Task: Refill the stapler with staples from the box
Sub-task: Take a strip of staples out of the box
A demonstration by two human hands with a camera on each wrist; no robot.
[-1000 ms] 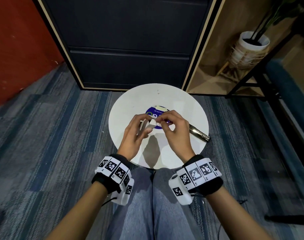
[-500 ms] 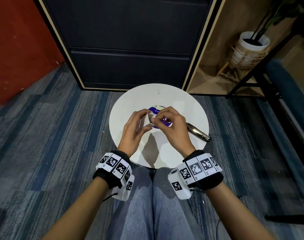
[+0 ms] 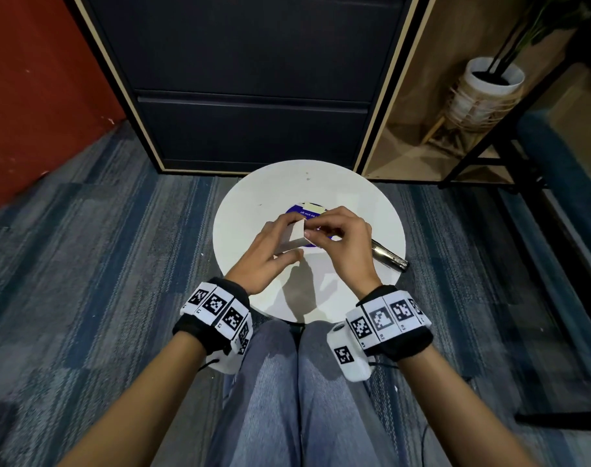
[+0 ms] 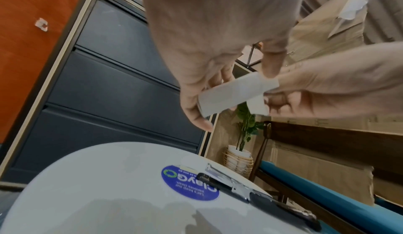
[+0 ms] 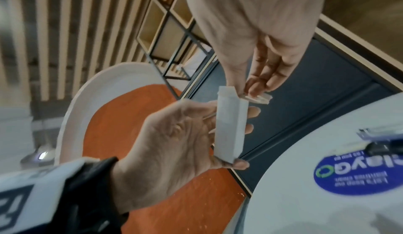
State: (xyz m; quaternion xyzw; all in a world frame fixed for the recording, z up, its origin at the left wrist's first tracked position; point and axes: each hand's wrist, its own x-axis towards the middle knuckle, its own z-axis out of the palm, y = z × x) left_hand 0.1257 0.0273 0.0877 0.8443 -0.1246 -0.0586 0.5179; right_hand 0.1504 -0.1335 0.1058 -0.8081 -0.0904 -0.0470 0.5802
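A small white staple box (image 3: 296, 234) (image 4: 237, 93) (image 5: 230, 125) is held above the round white table (image 3: 253, 210). My left hand (image 3: 270, 254) grips the box along its length between thumb and fingers. My right hand (image 3: 337, 237) pinches the opened end flap (image 5: 258, 98) (image 4: 258, 105) of the box. The black and chrome stapler (image 3: 388, 256) (image 4: 250, 191) lies opened out flat on the table to the right, partly hidden behind my right hand in the head view. I cannot see any staples.
A round blue sticker (image 3: 302, 210) (image 4: 189, 182) marks the table's middle. A dark drawer cabinet (image 3: 253, 79) stands behind the table, a potted plant in a white pot (image 3: 489, 85) at the back right. My knees (image 3: 297, 382) are under the near edge.
Both hands have kept the box between them, turning it slightly; the right fingers now pinch the end flap, which stands open.
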